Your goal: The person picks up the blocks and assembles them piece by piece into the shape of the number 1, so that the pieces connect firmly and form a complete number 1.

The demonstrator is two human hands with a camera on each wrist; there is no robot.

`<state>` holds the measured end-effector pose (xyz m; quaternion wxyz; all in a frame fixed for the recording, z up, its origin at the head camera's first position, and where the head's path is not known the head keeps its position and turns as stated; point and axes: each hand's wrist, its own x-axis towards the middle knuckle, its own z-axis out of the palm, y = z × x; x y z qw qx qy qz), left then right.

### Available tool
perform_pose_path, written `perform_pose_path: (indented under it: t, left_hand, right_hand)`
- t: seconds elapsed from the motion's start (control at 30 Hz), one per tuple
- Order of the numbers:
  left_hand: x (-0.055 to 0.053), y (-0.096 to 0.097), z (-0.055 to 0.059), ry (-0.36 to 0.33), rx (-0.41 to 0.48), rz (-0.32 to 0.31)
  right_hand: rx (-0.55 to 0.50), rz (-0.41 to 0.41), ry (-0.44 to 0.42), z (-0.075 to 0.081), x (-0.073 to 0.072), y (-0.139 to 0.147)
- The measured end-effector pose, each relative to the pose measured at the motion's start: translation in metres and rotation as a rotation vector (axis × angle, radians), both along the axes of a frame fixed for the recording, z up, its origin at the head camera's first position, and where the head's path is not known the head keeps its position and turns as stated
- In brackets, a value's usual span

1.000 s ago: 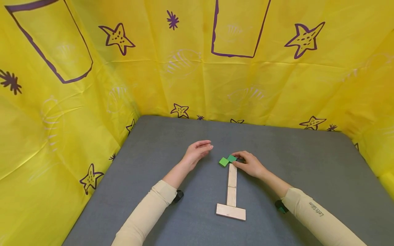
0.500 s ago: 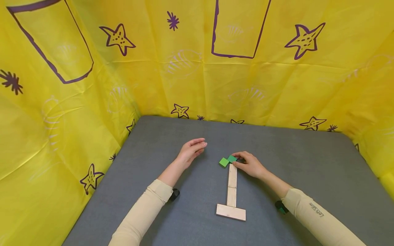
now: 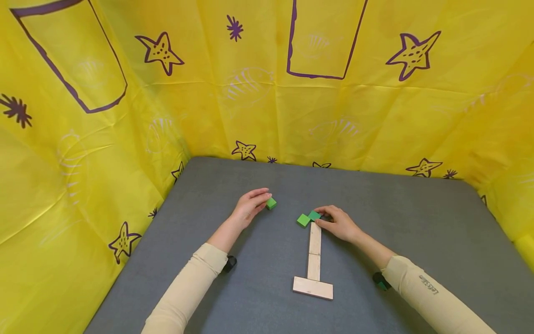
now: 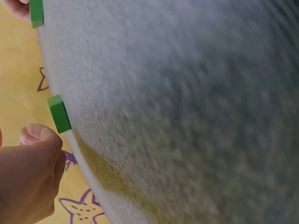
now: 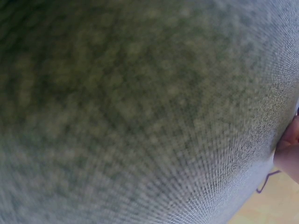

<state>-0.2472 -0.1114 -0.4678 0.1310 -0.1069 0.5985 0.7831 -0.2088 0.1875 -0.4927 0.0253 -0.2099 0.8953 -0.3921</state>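
Observation:
My right hand (image 3: 339, 223) rests on the table, pinching a darker green block (image 3: 314, 215) between thumb and fingers. That block meets the top of a line of pale wooden planks and touches a light green block (image 3: 303, 220). My left hand (image 3: 249, 207) hovers just left of another green block (image 3: 271, 203); the left wrist view shows this block (image 4: 59, 114) beyond the fingertips of the loosely bent left hand (image 4: 32, 172). Only a sliver of the right hand (image 5: 289, 151) enters the right wrist view; what it holds is hidden there.
Two pale planks (image 3: 314, 253) lie end to end, with a wider plank (image 3: 313, 287) crosswise at their near end. Grey cloth covers the table (image 3: 396, 208). Yellow fabric (image 3: 250, 106) with purple drawings hangs around the back and sides.
My left hand has drawn back to the left, and the green block beside its fingertips has come into sight. The right hand and the planks have stayed put.

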Motion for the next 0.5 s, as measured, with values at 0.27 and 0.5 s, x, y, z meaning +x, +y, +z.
perform_pose_path:
  t: [0.27,0.5]
  left_hand:
    - [0.000,-0.012,-0.002,0.045,-0.017,-0.014]
    - [-0.002,-0.016,-0.003,0.014,-0.077,-0.010]
  right_hand:
    - [0.002,-0.010,0.001,-0.001,0.000,0.000]
    - [0.004,-0.020,-0.004,-0.001,0.000,-0.001]
